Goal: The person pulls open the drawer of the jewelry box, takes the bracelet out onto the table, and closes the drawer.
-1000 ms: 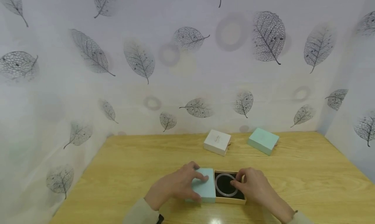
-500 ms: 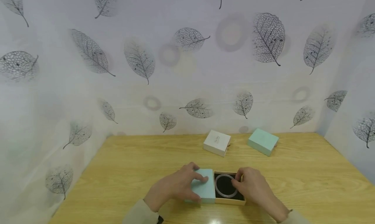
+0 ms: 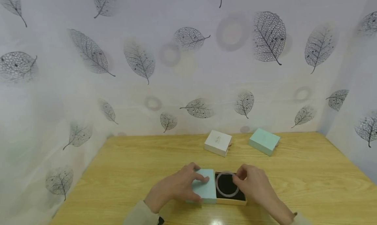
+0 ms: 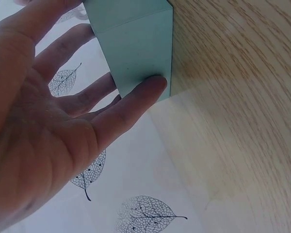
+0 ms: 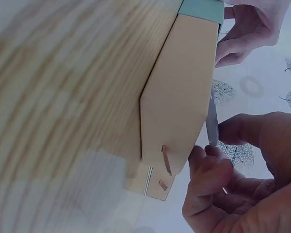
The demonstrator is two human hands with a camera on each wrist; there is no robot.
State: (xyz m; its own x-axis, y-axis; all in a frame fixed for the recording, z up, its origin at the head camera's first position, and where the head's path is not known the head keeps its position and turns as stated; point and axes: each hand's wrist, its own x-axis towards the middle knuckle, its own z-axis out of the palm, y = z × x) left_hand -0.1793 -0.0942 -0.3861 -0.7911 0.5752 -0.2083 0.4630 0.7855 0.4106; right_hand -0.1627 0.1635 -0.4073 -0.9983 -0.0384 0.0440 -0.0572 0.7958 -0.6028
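A light blue box sleeve [image 3: 207,189] lies on the table, its drawer [image 3: 231,201] pulled out to the right. My left hand [image 3: 176,185] grips the sleeve across its top and sides; its fingers [image 4: 131,104] press the sleeve's walls in the left wrist view. Inside the drawer is a black lining [image 3: 226,184]. My right hand [image 3: 255,185] pinches a pale translucent bangle [image 3: 228,196] by its right side between thumb and fingers. Seen from the right wrist, the bangle [image 5: 212,124] stands tilted above the drawer's rim, and a short ribbon tab [image 5: 166,159] hangs from the drawer's end.
Behind the hands, a white box [image 3: 218,142] with small lettering sits near the back of the wooden table [image 3: 132,166]. To its right is a mint green box [image 3: 264,141]. A leaf-patterned backdrop [image 3: 188,71] rises along the table's back and sides.
The bangle lay flat in the drawer before; its far and right side has now risen, pinched by my right hand, which has come up slightly. My left hand keeps its grip on the sleeve.
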